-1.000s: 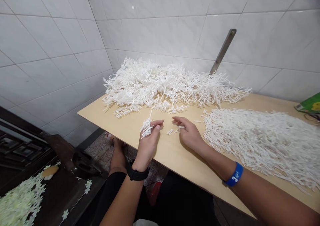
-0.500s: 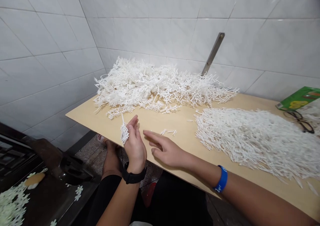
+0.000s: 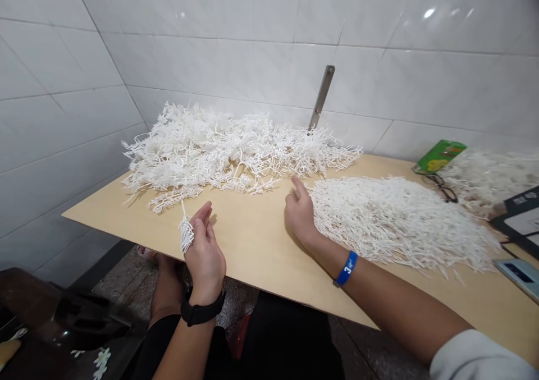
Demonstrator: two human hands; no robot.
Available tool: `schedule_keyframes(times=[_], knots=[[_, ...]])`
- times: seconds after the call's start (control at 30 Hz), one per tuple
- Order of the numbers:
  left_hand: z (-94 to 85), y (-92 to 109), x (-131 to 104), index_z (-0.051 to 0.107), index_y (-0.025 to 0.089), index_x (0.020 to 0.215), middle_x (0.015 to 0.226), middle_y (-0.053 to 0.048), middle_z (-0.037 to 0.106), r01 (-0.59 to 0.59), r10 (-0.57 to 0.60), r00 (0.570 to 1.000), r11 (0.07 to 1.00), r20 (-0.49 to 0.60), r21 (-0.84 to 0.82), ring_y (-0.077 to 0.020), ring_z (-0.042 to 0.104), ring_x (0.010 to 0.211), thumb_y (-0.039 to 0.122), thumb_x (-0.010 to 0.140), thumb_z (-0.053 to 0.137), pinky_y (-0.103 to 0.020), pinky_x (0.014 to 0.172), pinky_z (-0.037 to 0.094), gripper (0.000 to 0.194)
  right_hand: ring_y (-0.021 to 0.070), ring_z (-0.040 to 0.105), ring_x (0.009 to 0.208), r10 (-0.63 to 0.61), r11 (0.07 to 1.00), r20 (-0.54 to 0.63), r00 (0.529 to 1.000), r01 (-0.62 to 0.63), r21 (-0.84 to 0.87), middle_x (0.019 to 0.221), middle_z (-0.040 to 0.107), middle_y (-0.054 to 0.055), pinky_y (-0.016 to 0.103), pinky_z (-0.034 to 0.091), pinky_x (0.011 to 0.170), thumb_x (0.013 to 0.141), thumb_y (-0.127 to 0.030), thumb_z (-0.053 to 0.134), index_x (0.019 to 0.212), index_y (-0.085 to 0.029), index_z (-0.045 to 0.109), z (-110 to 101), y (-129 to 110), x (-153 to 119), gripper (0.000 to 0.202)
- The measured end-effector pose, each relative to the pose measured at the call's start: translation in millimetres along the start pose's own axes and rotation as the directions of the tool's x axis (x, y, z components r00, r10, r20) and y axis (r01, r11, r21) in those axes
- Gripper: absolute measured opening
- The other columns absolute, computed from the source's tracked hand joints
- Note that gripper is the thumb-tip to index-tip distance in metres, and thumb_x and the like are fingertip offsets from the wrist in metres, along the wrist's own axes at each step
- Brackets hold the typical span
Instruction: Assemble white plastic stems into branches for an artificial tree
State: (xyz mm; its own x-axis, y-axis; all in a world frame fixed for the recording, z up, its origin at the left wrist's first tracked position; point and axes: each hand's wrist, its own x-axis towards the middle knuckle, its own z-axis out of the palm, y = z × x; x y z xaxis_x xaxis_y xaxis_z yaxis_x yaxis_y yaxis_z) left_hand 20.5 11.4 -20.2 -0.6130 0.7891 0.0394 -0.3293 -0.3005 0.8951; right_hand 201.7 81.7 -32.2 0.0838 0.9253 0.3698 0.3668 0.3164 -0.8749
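My left hand (image 3: 207, 253), wearing a black watch on the wrist, is closed on a white plastic branched sprig (image 3: 186, 234). The sprig hangs at the outer side of the fingers, its thin stem pointing up. At the left edge of a pile of short white plastic pieces (image 3: 391, 217) is my right hand (image 3: 300, 209). Its index finger stretches away from me while the other fingers are bent and partly hidden; nothing shows in its grasp. Behind both hands, a large tangled heap of white branched plastic sprigs (image 3: 227, 144) lies along the wall.
The pale board table (image 3: 252, 251) meets a tiled wall, where a metal bracket (image 3: 322, 96) stands. To the right are a green packet (image 3: 440, 156), eyeglasses (image 3: 441, 188), another white heap (image 3: 492, 178), a dark-edged device (image 3: 522, 217) and a phone (image 3: 519, 276).
My right hand has moved right, from beside my left hand to the pile's edge. The loose bits in the table's middle no longer show there. The view has turned right.
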Motion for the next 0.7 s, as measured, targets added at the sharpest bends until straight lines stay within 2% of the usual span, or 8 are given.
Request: schedule_keyframes(times=[0.07, 0.13, 0.17, 0.27, 0.43, 0.53, 0.6, 0.7], knots=[[-1.7, 1, 1, 0.069, 0.023, 0.112, 0.137, -0.007, 0.061, 0.015, -0.022, 0.996, 0.996, 0.082, 0.087, -0.0224, 0.052, 0.132, 0.045, 0.095, 0.050, -0.037, 0.116, 0.033, 0.034, 0.0233, 0.056, 0.122, 0.027, 0.994, 0.048, 0.998, -0.032, 0.103, 0.132, 0.061, 0.012, 0.040, 0.048, 0.102, 0.092, -0.023, 0.042, 0.138, -0.018, 0.054, 6, -22, -16, 0.048], [-2.3, 4, 1, 0.072, 0.024, 0.110, 0.132, -0.007, 0.065, 0.017, -0.080, 0.967, 0.969, 0.243, 0.247, -0.0251, 0.054, 0.129, 0.048, 0.093, 0.053, -0.038, 0.115, 0.035, 0.035, 0.0198, 0.065, 0.095, -0.021, 0.983, 0.265, 0.964, -0.029, 0.180, 0.106, 0.070, 0.010, 0.034, 0.053, 0.084, 0.090, -0.020, 0.044, 0.114, -0.017, 0.068, 15, -39, -33, 0.034], [-1.9, 5, 0, 0.074, 0.024, 0.109, 0.130, -0.007, 0.067, 0.005, -0.120, 0.935, 0.945, 0.335, 0.326, -0.0264, 0.055, 0.128, 0.050, 0.091, 0.056, -0.037, 0.114, 0.035, 0.036, 0.0175, 0.064, 0.083, -0.079, 0.980, 0.391, 0.917, 0.000, 0.197, 0.095, 0.071, 0.007, 0.032, 0.053, 0.077, 0.089, -0.019, 0.044, 0.103, -0.017, 0.070, 19, -44, -40, 0.029], [2.3, 9, -2, 0.075, 0.025, 0.112, 0.128, -0.008, 0.068, -0.050, -0.198, 0.827, 0.906, 0.526, 0.420, -0.0280, 0.057, 0.127, 0.053, 0.088, 0.060, -0.037, 0.114, 0.036, 0.040, 0.0133, 0.055, 0.066, -0.176, 0.979, 0.602, 0.779, 0.074, 0.191, 0.075, 0.063, 0.001, 0.026, 0.046, 0.065, 0.085, -0.017, 0.051, 0.083, -0.016, 0.065, 27, -46, -49, 0.014], [6.4, 10, -1, 0.073, 0.024, 0.116, 0.131, -0.009, 0.067, -0.117, -0.191, 0.781, 0.890, 0.594, 0.441, -0.0306, 0.054, 0.130, 0.061, 0.082, 0.063, -0.042, 0.117, 0.034, 0.051, 0.0104, 0.045, 0.058, -0.146, 0.960, 0.670, 0.728, -0.061, 0.275, 0.064, 0.051, -0.003, 0.024, 0.039, 0.056, 0.082, -0.018, 0.055, 0.077, -0.016, 0.057, 28, -34, -42, 0.006], [2.3, 9, 2, 0.069, 0.022, 0.123, 0.131, -0.011, 0.067, -0.153, -0.245, 0.768, 0.827, 0.592, 0.540, -0.0317, 0.056, 0.127, 0.068, 0.086, 0.051, -0.047, 0.114, 0.037, 0.061, 0.0110, 0.049, 0.061, -0.115, 0.928, 0.666, 0.737, -0.160, 0.337, 0.067, 0.054, -0.002, 0.025, 0.042, 0.060, 0.084, -0.021, 0.055, 0.079, -0.017, 0.058, 28, -36, -41, 0.006], [-1.3, 9, 4, 0.066, 0.021, 0.126, 0.133, -0.011, 0.065, -0.167, -0.242, 0.793, 0.797, 0.560, 0.580, -0.0309, 0.055, 0.128, 0.069, 0.089, 0.042, -0.046, 0.112, 0.039, 0.065, 0.0112, 0.051, 0.061, -0.047, 0.884, 0.644, 0.763, -0.269, 0.383, 0.070, 0.057, -0.001, 0.026, 0.044, 0.060, 0.087, -0.023, 0.053, 0.083, -0.017, 0.057, 29, -39, -40, 0.008], [-4.0, 8, 8, 0.064, 0.020, 0.126, 0.134, -0.011, 0.065, -0.189, -0.180, 0.838, 0.791, 0.515, 0.582, -0.0297, 0.056, 0.129, 0.069, 0.090, 0.039, -0.044, 0.112, 0.040, 0.065, 0.0106, 0.052, 0.061, 0.041, 0.830, 0.512, 0.858, -0.315, 0.461, 0.077, 0.059, 0.000, 0.025, 0.045, 0.059, 0.089, -0.026, 0.054, 0.094, -0.020, 0.056, 27, -42, -37, 0.009]])
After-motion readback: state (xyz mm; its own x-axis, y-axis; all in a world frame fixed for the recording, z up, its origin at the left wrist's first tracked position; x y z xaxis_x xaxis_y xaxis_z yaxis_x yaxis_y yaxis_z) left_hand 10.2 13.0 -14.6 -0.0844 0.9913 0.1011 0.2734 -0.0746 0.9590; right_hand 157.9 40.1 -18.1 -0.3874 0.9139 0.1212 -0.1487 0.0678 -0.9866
